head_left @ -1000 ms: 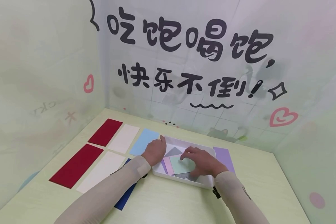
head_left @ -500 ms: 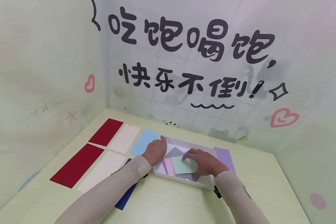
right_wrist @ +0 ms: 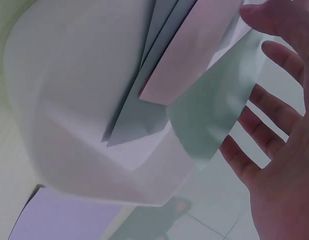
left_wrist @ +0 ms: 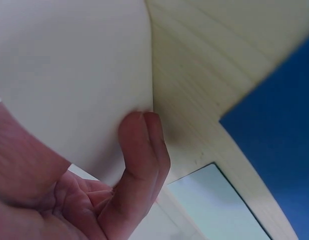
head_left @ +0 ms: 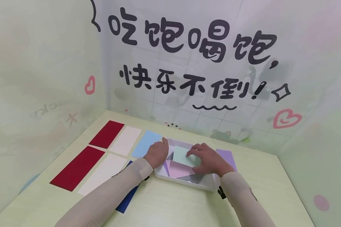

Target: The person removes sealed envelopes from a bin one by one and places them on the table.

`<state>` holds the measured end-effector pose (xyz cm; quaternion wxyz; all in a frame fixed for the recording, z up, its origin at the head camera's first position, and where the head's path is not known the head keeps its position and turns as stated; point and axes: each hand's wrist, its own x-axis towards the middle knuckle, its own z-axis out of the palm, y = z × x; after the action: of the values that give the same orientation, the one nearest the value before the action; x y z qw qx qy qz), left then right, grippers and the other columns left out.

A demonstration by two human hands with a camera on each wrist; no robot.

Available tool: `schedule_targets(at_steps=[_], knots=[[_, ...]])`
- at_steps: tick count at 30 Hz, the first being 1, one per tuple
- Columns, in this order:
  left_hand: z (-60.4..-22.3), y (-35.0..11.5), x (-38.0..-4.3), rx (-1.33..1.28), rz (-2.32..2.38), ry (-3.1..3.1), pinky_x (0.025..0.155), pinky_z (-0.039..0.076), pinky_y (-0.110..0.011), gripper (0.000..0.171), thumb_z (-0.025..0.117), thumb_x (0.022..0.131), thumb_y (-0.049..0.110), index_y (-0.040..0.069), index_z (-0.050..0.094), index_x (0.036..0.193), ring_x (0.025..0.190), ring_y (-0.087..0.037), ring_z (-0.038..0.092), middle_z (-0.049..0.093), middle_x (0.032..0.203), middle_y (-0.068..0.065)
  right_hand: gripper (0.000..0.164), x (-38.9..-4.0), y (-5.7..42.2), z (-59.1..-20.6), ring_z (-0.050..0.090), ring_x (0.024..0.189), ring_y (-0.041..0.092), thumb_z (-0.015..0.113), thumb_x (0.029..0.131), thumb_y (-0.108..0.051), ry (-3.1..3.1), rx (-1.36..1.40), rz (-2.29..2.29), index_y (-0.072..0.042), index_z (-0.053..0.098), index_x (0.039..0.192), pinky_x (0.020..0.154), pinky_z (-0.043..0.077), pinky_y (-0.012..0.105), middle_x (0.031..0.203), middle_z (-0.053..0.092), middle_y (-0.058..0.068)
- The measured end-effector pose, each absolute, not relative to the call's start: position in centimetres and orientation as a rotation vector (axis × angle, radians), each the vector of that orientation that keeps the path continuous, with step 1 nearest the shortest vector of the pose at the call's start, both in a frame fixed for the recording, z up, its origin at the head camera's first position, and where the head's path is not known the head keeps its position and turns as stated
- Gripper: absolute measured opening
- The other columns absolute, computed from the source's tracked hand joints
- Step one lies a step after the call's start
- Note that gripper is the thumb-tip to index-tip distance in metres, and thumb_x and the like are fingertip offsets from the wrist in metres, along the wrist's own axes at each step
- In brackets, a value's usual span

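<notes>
Standing on the table [head_left: 170, 205], the tray [head_left: 184, 183] is gripped along its side by the left hand [head_left: 157, 154], while a purple card [head_left: 226, 157] lies just beyond the right hand [head_left: 209, 160], which grasps a green card [head_left: 182, 156] tilted over a pink card [head_left: 177, 171] that lies in the tray between both hands.

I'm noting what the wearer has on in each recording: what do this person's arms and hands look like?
The left sleeve and right sleeve are long and pale beige, each with a narrow dark patch too small to make out. The left hand and right hand wear no gloves. A small black piece shows by each cuff.
</notes>
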<state>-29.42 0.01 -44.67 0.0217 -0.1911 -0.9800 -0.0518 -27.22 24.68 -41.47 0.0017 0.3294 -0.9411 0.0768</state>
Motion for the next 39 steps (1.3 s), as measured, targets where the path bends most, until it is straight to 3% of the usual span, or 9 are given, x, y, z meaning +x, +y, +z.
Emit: schedule_targets(at_steps=[7, 14, 22, 34, 39], knots=[[-44.6, 0.0, -29.4, -0.587, -0.178, -3.043, 0.063, 0.056, -0.032, 0.052, 0.055, 0.101, 0.008, -0.018, 0.035, 0.141, 0.061, -0.016, 0.058, 0.059, 0.072, -0.013, 0.041, -27.3, 26.5, -40.7, 0.047, 0.112, 0.019, 0.075, 0.08, -0.039, -2.927, 0.908, 0.22, -0.031, 0.066, 0.119, 0.087, 0.048, 0.039, 0.123, 0.055, -0.003], [-44.8, -0.1, -29.6, -0.597, -0.19, -3.043, 0.062, 0.055, -0.032, 0.051, 0.053, 0.101, 0.006, -0.018, 0.034, 0.142, 0.06, -0.016, 0.056, 0.056, 0.068, -0.012, 0.038, -27.5, 29.3, -40.7, 0.05, 0.112, 0.024, 0.072, 0.083, -0.046, -2.929, 0.654, 0.171, -0.034, 0.065, 0.118, 0.073, 0.051, 0.049, 0.124, 0.053, -0.001], [-45.0, -0.1, -29.8, -0.6, -0.21, -3.066, 0.062, 0.054, -0.031, 0.051, 0.05, 0.102, 0.006, -0.018, 0.031, 0.143, 0.06, -0.015, 0.054, 0.055, 0.068, -0.011, 0.045, -27.1, 34.5, -41.5, 0.055, 0.11, 0.037, 0.068, 0.085, -0.046, -2.976, 0.318, 0.211, -0.025, 0.063, 0.124, 0.073, 0.049, 0.059, 0.126, 0.055, 0.011], [-44.9, -0.1, -29.6, -0.596, -0.215, -3.048, 0.066, 0.056, -0.034, 0.05, 0.05, 0.102, 0.005, -0.019, 0.032, 0.142, 0.063, -0.017, 0.056, 0.057, 0.071, -0.014, 0.057, -24.7, 40.5, -42.8, 0.052, 0.102, 0.051, 0.061, 0.091, -0.051, -3.138, -0.151, 0.295, -0.011, 0.054, 0.132, 0.06, 0.047, 0.057, 0.123, 0.048, 0.031], [-45.0, -0.1, -29.6, -0.607, -0.192, -3.037, 0.06, 0.054, -0.031, 0.05, 0.05, 0.102, 0.005, -0.019, 0.033, 0.142, 0.059, -0.016, 0.054, 0.055, 0.068, -0.013, 0.062, -24.0, 41.4, -43.0, 0.051, 0.097, 0.054, 0.057, 0.093, -0.052, -3.177, -0.27, 0.32, -0.007, 0.05, 0.134, 0.062, 0.047, 0.057, 0.12, 0.046, 0.036]])
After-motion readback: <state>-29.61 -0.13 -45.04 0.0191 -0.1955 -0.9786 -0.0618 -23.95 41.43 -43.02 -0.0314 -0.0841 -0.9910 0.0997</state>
